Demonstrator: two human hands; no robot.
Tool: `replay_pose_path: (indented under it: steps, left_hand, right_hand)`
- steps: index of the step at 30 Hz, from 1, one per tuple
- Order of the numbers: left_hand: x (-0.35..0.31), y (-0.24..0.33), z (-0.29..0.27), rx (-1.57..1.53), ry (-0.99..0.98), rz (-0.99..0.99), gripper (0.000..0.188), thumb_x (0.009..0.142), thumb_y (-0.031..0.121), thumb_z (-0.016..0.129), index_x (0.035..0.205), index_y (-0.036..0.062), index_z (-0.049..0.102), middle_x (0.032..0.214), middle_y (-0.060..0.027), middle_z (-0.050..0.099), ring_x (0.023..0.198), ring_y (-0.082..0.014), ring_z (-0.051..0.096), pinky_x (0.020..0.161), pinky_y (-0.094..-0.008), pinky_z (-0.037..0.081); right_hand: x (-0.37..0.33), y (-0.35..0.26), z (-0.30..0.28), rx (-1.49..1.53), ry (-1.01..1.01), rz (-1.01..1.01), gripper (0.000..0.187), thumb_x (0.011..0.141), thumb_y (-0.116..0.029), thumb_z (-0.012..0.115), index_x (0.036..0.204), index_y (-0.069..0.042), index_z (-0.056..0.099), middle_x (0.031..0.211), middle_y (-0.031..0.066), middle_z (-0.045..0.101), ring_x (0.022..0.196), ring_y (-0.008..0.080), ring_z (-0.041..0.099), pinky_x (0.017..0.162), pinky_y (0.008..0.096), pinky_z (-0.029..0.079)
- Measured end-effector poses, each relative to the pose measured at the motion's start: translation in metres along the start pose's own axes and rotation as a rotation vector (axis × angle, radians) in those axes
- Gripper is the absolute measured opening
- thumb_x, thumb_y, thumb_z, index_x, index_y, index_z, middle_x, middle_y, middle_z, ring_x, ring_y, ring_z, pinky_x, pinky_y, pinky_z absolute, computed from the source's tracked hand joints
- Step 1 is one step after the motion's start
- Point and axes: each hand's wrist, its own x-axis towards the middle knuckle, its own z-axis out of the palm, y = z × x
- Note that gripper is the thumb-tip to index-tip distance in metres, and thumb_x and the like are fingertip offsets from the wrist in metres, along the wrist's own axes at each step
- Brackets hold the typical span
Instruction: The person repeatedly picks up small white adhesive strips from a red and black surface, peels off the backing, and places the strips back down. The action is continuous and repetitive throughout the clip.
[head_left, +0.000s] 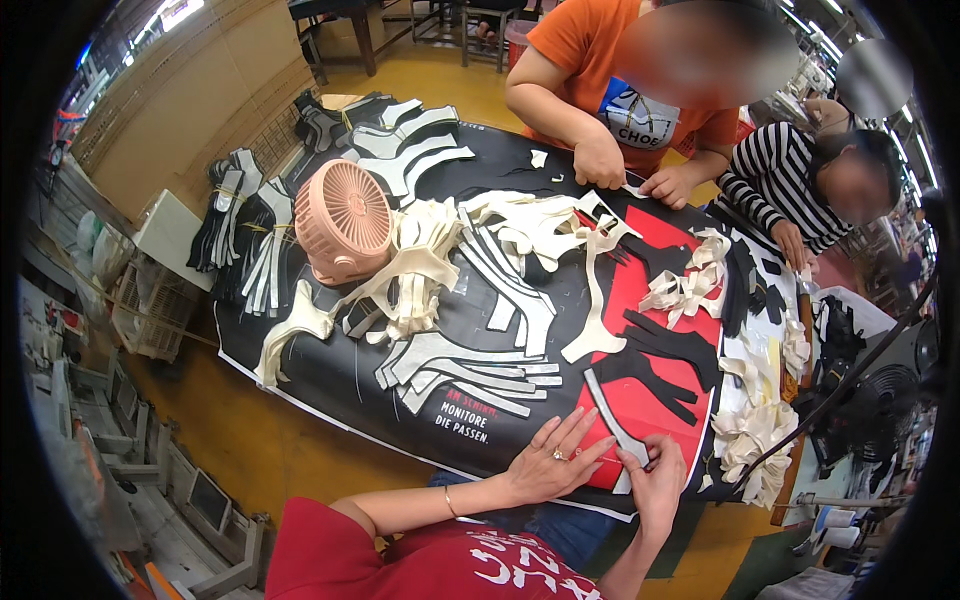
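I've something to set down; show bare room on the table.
Free: black cover between the leftmost cream cutout and grey pieces; also left of the far white scraps. Crowded: around the pink fan; right end, under cream scraps.

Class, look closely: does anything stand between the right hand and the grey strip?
Nothing visible does: the right hand touches the lower end of the grey strip. The left hand is beside them, not between.

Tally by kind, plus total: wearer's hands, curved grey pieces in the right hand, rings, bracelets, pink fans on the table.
Left hand and right hand: 2
Curved grey piece: 1
Ring: 1
Bracelet: 1
Pink fan: 1
Total: 6
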Motion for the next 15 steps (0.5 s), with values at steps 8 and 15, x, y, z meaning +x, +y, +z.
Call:
replay_pose_path:
  steps: [8, 15]
  left_hand:
    - [-0.002, -0.002, -0.003, -0.115, 0.092, -0.011, 0.053, 0.090, 0.029, 0.065, 0.141, 0.0193, 0.054, 0.152, -0.0152, 0.043, 0.144, -0.0273, 0.034, 0.120, -0.0407, 0.017]
    - [-0.006, -0.004, -0.001, -0.196, 0.212, -0.012, 0.052, 0.087, 0.026, 0.068, 0.137, 0.0206, 0.057, 0.150, -0.0166, 0.044, 0.139, -0.0288, 0.040, 0.118, -0.0407, 0.022]
  right_hand:
    - [0.006, -0.044, -0.017, 0.500, -0.031, -0.058, 0.024, 0.081, -0.009, 0.082, 0.092, 0.004, 0.064, 0.071, -0.0025, 0.055, 0.062, 0.0045, 0.041, 0.053, 0.0238, 0.034]
    - [0.113, -0.145, 0.016, 0.614, -0.176, -0.366, 0.029, 0.085, -0.015, 0.078, 0.103, 0.004, 0.065, 0.080, 0.0030, 0.062, 0.072, 0.0096, 0.055, 0.067, 0.0242, 0.045]
